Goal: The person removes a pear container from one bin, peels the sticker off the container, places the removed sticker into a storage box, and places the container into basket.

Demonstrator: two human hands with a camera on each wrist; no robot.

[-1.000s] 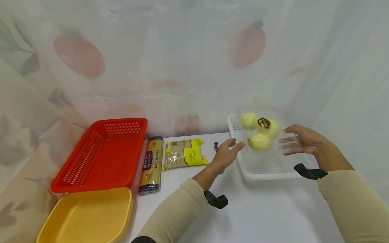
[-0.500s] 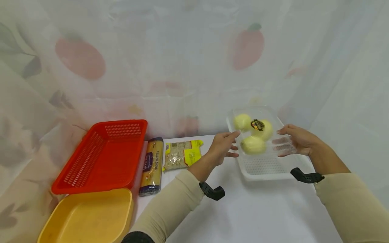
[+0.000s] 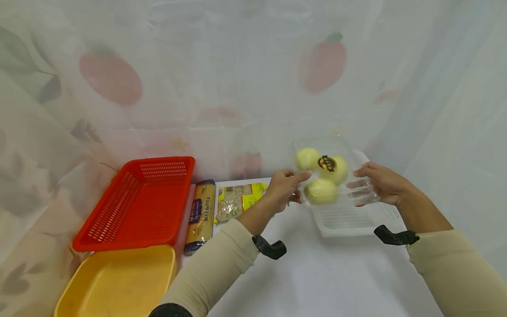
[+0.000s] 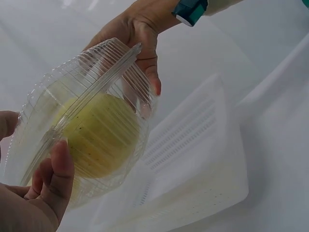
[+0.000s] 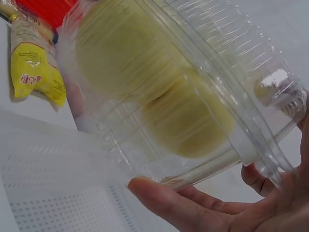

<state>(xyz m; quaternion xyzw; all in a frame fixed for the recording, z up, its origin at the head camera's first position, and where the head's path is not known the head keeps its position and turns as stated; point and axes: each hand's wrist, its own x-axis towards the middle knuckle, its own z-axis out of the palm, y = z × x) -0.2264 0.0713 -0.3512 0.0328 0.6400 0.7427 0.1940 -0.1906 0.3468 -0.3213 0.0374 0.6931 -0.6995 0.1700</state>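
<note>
We see the clear clamshell (image 3: 326, 177) right of centre in the head view, with three pale yellow fruits (image 3: 321, 191) inside and a dark oval sticker (image 3: 326, 163) on its lid. It lies directly between the two hands, so neither is nearer: the left hand (image 3: 283, 189) grips its left edge, thumb and fingers on either side, and the right hand (image 3: 384, 184) holds its lower right corner, some fingers showing through the plastic. In the left wrist view its seam runs from lower left to upper right, roughly from hand to hand; foreshortening keeps us from telling its long axis. Held tilted, it hangs over the back and left of the white basket (image 3: 346, 231), whose perforated floor shows below it. Further left along the table (image 3: 309, 281) we find the yellow-ended bag (image 3: 234, 203), the spaghetti packet (image 3: 200, 215), the red basket (image 3: 140, 211) in the left half, and the yellow basin (image 3: 119, 281) at lower left.
</note>
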